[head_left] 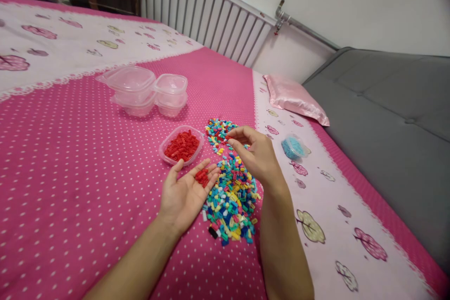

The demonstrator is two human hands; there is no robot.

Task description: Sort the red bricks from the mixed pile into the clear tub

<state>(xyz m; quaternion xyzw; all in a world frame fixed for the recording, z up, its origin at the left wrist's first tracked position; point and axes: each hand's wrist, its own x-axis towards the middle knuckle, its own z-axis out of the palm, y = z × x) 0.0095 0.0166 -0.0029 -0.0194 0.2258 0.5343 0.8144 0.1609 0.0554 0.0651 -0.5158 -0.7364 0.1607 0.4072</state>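
A pile of small mixed-colour plastic pieces (230, 187) lies on the pink dotted bedspread (80, 159). My left hand (186, 192) rests palm up beside the pile, fingers spread, cupping a few red pieces (202, 176). Over the far end of the pile, my right hand (255, 152) pinches a small red piece (228, 138) between its fingertips. Just beyond my left hand stands a clear tub of red pieces (181, 146).
Stacked empty clear tubs with lids (147, 90) sit farther back. A tub of blue pieces (293, 146) stands to the right, near a pink satin pillow (293, 97). A grey padded headboard (393, 122) runs along the right. A white radiator (207, 14) lines the wall.
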